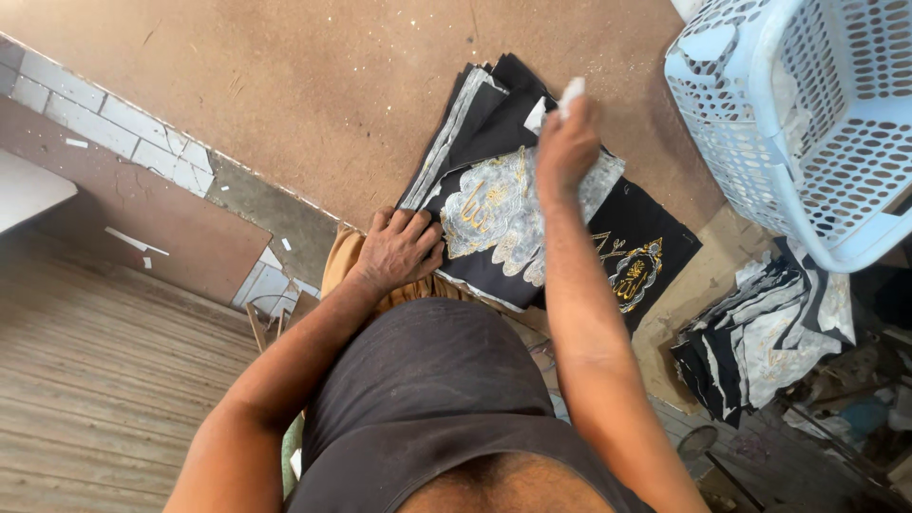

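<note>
On the brown board tabletop [313,85] lies a fanned stack of black cloth panels with gold and silver embroidery [494,214], and both hands work over it. Pressed flat on the near left corner of the stack, the left hand [399,249] has its fingers spread and holds nothing. Raised above the middle of the top panel, the right hand [567,144] is closed into a loose fist around a small white scrap [572,92] — whether cloth or paper cannot be told — which pokes out past the knuckles. Another black panel with a gold motif [635,271] lies just beside the stack. A pale blue perforated plastic basket [807,123] sits tipped at the table's far right, above a second heap of black and silver cloth pieces [760,342].
</note>
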